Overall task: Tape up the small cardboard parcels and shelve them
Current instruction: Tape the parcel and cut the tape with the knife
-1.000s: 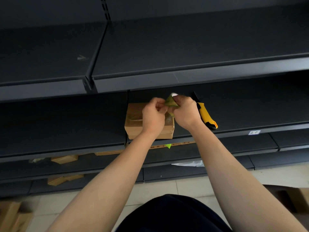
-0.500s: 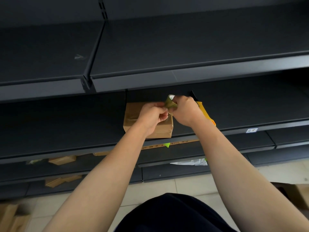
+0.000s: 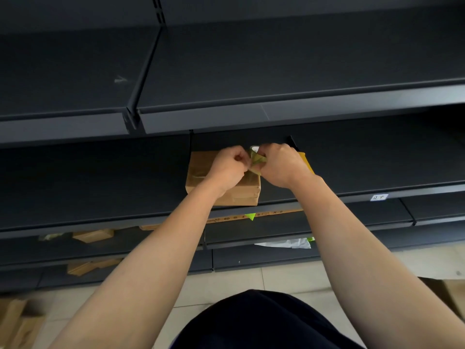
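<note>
A small brown cardboard parcel (image 3: 241,191) lies on the dark middle shelf (image 3: 100,187), with tape across its top. Both hands hover over its right end. My left hand (image 3: 230,167) and my right hand (image 3: 279,166) pinch a crumpled yellowish strip of tape (image 3: 257,159) between them, just above the parcel. A small white piece, perhaps the roll's core, shows behind the tape. A yellow and black box cutter (image 3: 305,162) lies on the shelf behind my right hand, mostly hidden.
Dark empty shelves (image 3: 276,71) run above. Lower shelves hold flat cardboard pieces (image 3: 93,235), a cardboard strip with a green mark (image 3: 251,216) and white paper (image 3: 289,244). Cardboard boxes (image 3: 15,323) stand on the tiled floor at left; another sits at right.
Both hands have sunk a little toward the parcel and kept working the crumpled tape between them. The view has shifted slightly, and my right hand now covers more of the cutter.
</note>
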Demonstrator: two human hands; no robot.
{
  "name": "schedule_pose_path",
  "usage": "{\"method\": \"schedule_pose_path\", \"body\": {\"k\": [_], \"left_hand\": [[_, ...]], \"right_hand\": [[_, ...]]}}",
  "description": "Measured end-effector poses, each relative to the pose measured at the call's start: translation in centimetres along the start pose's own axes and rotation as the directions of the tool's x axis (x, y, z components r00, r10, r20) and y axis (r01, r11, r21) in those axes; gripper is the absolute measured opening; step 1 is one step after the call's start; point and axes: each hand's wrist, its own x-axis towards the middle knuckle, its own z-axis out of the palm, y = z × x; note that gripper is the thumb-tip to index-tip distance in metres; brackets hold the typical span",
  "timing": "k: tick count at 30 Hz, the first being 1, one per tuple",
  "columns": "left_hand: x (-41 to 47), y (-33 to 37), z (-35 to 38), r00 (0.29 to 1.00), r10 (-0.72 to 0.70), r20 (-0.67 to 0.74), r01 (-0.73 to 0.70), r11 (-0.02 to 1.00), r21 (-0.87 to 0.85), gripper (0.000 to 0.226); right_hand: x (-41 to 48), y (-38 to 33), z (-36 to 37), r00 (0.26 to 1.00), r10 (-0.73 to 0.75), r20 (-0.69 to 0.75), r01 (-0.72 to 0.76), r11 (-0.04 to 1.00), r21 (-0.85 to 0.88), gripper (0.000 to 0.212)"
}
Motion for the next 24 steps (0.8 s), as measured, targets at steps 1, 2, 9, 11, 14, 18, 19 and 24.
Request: {"method": "schedule_pose_path", "body": {"k": [1, 2, 9, 11, 14, 18, 19, 24], "left_hand": [[0.1, 0.0, -0.2, 1.0, 0.008, -0.003, -0.008, 1.0, 0.003, 0.022], [0.3, -0.1, -0.3, 1.0, 0.006, -0.007, -0.007, 1.0, -0.018, 0.023], [1.3, -0.6, -0.6, 0.994, -0.054, -0.095, 0.046, 0.996, -0.077, 0.025], [1.5, -0.8, -0.5, 0.988, -0.086, -0.132, 0.069, 0.99, -0.127, 0.024], [1.5, -1.6, -1.4, 0.968, -0.184, -0.173, 0.141, 0.962, -0.232, 0.021], [1.7, -3.6, -5.2, 0.903, -0.355, -0.242, 0.229, 0.874, -0.429, 0.017], [1.5, -4.0, -5.6, 0.909, -0.358, -0.212, 0.223, 0.85, -0.478, 0.017], [1.2, -5.1, -5.7, 0.879, -0.404, -0.253, 0.249, 0.841, -0.48, 0.015]], "right_hand": [[0.0, 0.1, -0.1, 1.0, -0.008, 0.017, 0.007, 0.999, 0.032, 0.032], [0.0, 0.2, -0.3, 0.999, -0.008, 0.045, 0.005, 0.997, 0.078, 0.032], [0.5, 1.5, -1.1, 0.991, 0.041, 0.128, -0.061, 0.985, 0.159, 0.065], [1.0, 1.6, -1.4, 0.99, 0.062, 0.123, -0.075, 0.992, 0.099, 0.091], [1.3, 2.8, -1.7, 0.982, 0.064, 0.177, -0.079, 0.994, 0.077, 0.091], [1.5, 5.3, -2.0, 0.972, 0.08, 0.219, -0.094, 0.994, 0.052, 0.069], [1.7, 5.5, -1.8, 0.97, 0.085, 0.226, -0.098, 0.994, 0.047, 0.066], [2.8, 5.1, -1.2, 0.969, 0.102, 0.225, -0.115, 0.992, 0.044, 0.058]]}}
